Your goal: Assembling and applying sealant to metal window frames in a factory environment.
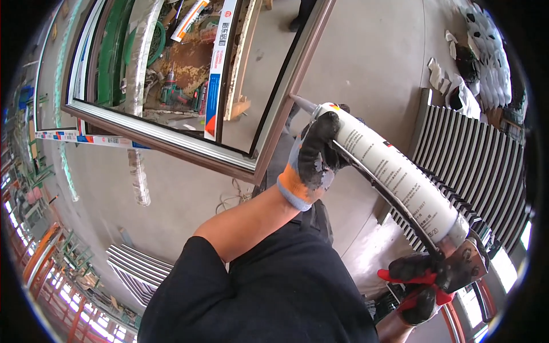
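Note:
A caulking gun (394,206) with a white printed sealant cartridge (400,168) slants across my right side. Its grey nozzle (304,104) points up and left, the tip at the brown outer edge of a window frame (273,140); whether it touches, I cannot tell. Near the nozzle, my left hand (314,151), in an orange and black work glove, is closed around the front of the gun. Lower right, my right hand (420,288), in a red and black glove, is closed on the gun's handle end, its fingers partly hidden by the metal bracket.
Through the frame show a green and black power drill (171,91), another sealant tube (189,20) and a long wrapped strip (218,74). Stacked dark and light profiles (469,166) lie on the right, more profiles (140,271) lower left. White bags (492,63) stand far right.

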A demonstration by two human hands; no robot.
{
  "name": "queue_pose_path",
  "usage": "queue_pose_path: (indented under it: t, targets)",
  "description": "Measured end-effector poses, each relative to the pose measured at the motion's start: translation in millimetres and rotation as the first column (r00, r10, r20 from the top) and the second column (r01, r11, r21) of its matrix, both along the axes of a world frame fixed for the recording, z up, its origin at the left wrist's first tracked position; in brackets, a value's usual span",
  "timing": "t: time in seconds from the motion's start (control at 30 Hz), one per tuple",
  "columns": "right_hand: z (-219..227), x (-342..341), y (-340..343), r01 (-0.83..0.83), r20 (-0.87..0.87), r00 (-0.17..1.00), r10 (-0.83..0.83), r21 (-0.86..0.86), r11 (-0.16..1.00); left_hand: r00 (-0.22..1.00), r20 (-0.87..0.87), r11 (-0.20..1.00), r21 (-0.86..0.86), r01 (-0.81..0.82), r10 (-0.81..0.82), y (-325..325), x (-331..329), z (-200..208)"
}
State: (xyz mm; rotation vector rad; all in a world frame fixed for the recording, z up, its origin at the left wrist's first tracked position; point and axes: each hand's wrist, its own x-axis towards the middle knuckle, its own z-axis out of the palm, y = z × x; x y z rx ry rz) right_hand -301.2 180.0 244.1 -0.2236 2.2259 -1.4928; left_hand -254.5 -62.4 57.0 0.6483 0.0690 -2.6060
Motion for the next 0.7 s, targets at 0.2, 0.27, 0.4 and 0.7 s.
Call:
queue_pose_path:
  t: [0.2, 0.27, 0.4, 0.7]
  targets:
    - [1.1, 28.7, 61.5, 0.140, 0.005, 0.990, -0.139, -0.002, 0.990, 0.997, -0.029, 0.998, -0.001, 0.069, -0.069, 15.8, 31.2, -5.5]
    - [1.2, 39.5, 57.7, 0.165, -0.001, 0.986, -0.165, 0.000, 0.986, 0.997, -0.029, 0.997, 0.013, 0.079, -0.078, 20.3, 39.9, -2.7]
    - [3.0, 58.4, 63.8, 0.144, 0.008, 0.990, -0.144, 0.009, 0.990, 0.997, -0.024, 0.995, 0.056, 0.077, -0.076, 29.0, 59.1, -1.2]
    - [-3.2, 110.6, 100.4, 0.202, -0.075, 0.976, -0.204, -0.030, 0.979, 0.985, -0.053, 0.985, 0.043, 0.166, -0.163, 47.3, 104.9, -5.3]
